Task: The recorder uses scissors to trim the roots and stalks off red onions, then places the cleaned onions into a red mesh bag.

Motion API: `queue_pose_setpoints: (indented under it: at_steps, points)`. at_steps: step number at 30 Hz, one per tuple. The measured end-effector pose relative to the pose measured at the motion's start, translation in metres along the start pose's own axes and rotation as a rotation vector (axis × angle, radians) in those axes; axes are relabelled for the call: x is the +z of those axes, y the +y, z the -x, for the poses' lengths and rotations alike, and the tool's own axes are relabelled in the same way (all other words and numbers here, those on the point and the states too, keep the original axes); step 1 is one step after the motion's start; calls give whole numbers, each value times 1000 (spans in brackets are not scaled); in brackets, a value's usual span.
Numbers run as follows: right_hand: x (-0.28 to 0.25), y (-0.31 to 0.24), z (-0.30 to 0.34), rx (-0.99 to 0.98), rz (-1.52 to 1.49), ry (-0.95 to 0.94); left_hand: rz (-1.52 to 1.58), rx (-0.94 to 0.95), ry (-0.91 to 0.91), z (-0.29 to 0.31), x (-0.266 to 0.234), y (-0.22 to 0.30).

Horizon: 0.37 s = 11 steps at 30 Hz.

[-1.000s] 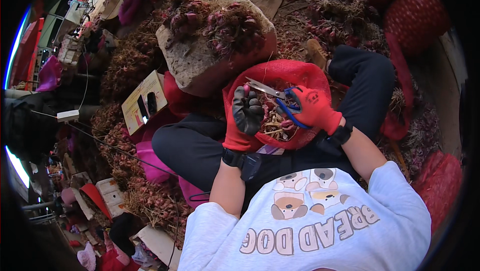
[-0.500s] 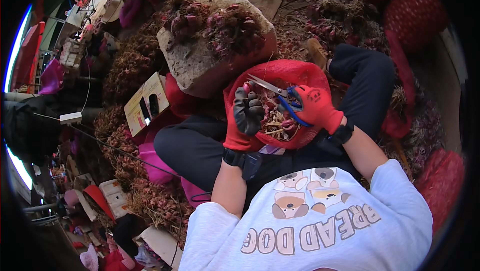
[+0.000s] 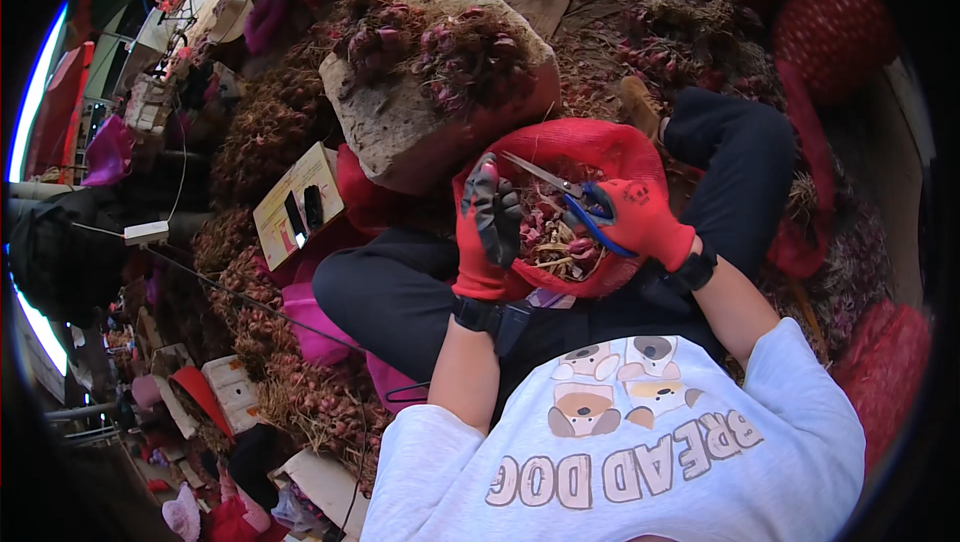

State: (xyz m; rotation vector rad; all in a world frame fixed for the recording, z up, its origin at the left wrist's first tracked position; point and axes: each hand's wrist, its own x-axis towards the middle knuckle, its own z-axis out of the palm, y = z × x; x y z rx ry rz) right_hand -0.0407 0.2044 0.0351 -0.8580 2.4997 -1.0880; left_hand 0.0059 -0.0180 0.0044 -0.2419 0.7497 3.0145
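My left hand (image 3: 488, 227), in a red glove with a dark palm, is raised over the left rim of a red mesh sack (image 3: 615, 142). Its fingers are curled, and a small pinkish shallot (image 3: 490, 171) shows at the fingertips, mostly covered. My right hand (image 3: 640, 219), gloved in red, grips blue-handled scissors (image 3: 545, 176) above the sack. Their blades point up and left, with the tips close to the left fingertips. Inside the sack, between my crossed legs, lie loose shallots and dry trimmings (image 3: 560, 247).
Beyond the sack stands a stone block (image 3: 375, 147) with shallot bunches (image 3: 470, 57) on top. A phone lies on a yellowish board (image 3: 325, 177) at the left. Piled shallots (image 3: 310, 392) spread along the left, where a thin cable runs. Full red sacks (image 3: 835, 27) stand far right.
My left hand has turned more upright, its fingertips rising slightly, and the shallot is now more covered. The scissors and right hand have shifted slightly right and down, partly with the whole view.
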Motion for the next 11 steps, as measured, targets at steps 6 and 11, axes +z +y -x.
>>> queue_pose_setpoints:
  at_steps: [6,11]
  points:
    - [9,-9,3,-4,135,80,-190,193,35,0,-1,-10]
    - [13,4,2,-27,171,45,-189,213,-78,-1,-3,-10]
